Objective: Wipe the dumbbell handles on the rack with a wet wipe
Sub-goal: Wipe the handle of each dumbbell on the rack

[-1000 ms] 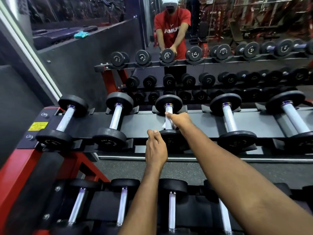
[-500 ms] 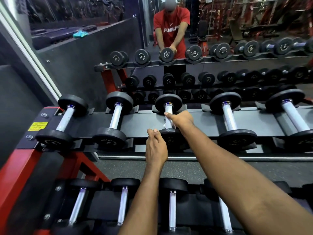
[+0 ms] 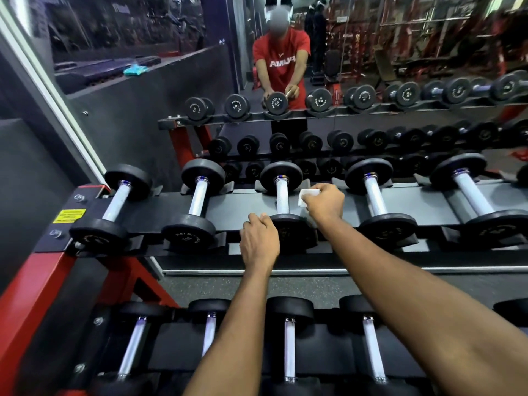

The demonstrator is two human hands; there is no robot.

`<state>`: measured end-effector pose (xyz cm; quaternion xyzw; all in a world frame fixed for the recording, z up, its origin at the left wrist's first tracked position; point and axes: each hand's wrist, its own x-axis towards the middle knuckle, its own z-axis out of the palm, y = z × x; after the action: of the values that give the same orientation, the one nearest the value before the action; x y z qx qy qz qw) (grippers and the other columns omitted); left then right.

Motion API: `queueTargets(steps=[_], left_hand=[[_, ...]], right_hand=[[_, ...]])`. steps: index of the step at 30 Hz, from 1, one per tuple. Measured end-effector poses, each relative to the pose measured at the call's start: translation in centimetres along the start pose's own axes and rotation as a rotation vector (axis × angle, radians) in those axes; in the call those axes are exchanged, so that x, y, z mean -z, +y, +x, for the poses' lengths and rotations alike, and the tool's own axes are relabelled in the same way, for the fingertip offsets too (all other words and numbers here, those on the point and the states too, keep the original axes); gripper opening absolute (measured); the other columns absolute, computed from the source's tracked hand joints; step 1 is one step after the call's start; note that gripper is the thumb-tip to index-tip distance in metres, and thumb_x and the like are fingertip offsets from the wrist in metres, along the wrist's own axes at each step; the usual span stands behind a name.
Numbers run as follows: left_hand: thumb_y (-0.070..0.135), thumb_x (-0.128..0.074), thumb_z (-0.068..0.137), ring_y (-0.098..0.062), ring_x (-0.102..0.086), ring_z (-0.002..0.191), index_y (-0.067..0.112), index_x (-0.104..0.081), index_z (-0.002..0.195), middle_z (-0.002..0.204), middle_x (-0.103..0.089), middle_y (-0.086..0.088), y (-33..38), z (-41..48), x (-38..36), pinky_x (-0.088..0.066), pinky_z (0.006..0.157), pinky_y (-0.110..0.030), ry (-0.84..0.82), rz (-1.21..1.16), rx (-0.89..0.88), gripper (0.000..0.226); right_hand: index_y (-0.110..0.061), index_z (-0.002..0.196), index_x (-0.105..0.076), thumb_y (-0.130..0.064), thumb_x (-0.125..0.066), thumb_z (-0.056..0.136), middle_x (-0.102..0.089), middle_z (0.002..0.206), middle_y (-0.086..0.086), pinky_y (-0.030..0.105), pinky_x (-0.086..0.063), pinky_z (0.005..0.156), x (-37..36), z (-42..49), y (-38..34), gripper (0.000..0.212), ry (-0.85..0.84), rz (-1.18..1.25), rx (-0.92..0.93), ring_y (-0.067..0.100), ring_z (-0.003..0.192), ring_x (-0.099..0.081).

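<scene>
Your right grip (image 3: pixel 324 202) is pinching the wipe (image 3: pixel 308 195), white and bunched, fingers curled round it; it hangs just right of the handle (image 3: pixel 282 197) of the third dumbbell (image 3: pixel 290 234) from the left on the rack (image 3: pixel 228 205), near the metal but apart from it, between that one and the fourth dumbbell (image 3: pixel 380 207); your left grip (image 3: pixel 260 241) is curled over the near head of the third dumbbell, knuckles up, fingers hooked on its left rim; that dumbbell lies in its cradle on the top shelf, handle pointing away from you; a yellow label (image 3: pixel 69 215) sits on the rack's left end; more dumbbells lie on the lower shelf (image 3: pixel 183 350) under your forearms; the mirror (image 3: pixel 400 52) behind shows a person in a red shirt, both arms reaching down to the rack
</scene>
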<state>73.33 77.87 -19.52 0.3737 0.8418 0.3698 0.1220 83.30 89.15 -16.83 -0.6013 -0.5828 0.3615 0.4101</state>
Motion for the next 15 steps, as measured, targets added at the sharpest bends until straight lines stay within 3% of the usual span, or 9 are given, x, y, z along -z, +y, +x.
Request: queueTargets(steps=[3,9,12,15], left_hand=[[0.038,-0.031,0.105,-0.028,-0.051,0.107,0.009,-0.054,0.117,0.114,-0.060,-0.013,1.0,-0.5,0.1,-0.041,0.087,-0.042,0.169,0.080,-0.078,0.039],[0.033,-0.045,0.101,-0.026,-0.049,0.103,0.012,-0.061,0.108,0.106,-0.061,-0.010,5.0,-2.4,-0.4,-0.039,0.087,-0.040,0.328,0.149,-0.194,0.027],[0.030,-0.049,0.098,-0.026,-0.050,0.102,0.012,-0.063,0.108,0.105,-0.061,-0.010,7.1,-4.2,-1.9,-0.041,0.084,-0.040,0.343,0.193,-0.211,0.025],[0.024,-0.049,0.097,-0.028,-0.052,0.100,0.008,-0.064,0.107,0.105,-0.063,-0.012,9.2,-6.6,-4.0,-0.042,0.081,-0.041,0.328,0.215,-0.234,0.024]], right_hand=[[-0.028,0.058,-0.063,-0.023,-0.063,0.061,-0.068,0.068,0.000,0.043,-0.061,0.061,2.1,0.3,0.2,0.005,0.004,0.026,0.025,0.026,0.065,-0.069],[-0.019,0.070,-0.066,-0.025,-0.062,0.068,-0.066,0.074,0.001,0.042,-0.061,0.065,7.6,0.7,-0.1,0.008,-0.005,0.028,0.018,0.025,0.072,-0.068],[-0.012,0.084,-0.069,-0.015,-0.063,0.079,-0.064,0.078,0.006,0.030,-0.059,0.054,11.5,1.2,0.4,0.009,-0.031,0.038,0.032,0.014,0.062,-0.061],[-0.010,0.080,-0.071,-0.009,-0.058,0.078,-0.066,0.075,0.009,0.023,-0.055,0.047,15.3,2.1,1.8,0.013,-0.022,0.007,0.066,0.016,0.061,-0.061]])
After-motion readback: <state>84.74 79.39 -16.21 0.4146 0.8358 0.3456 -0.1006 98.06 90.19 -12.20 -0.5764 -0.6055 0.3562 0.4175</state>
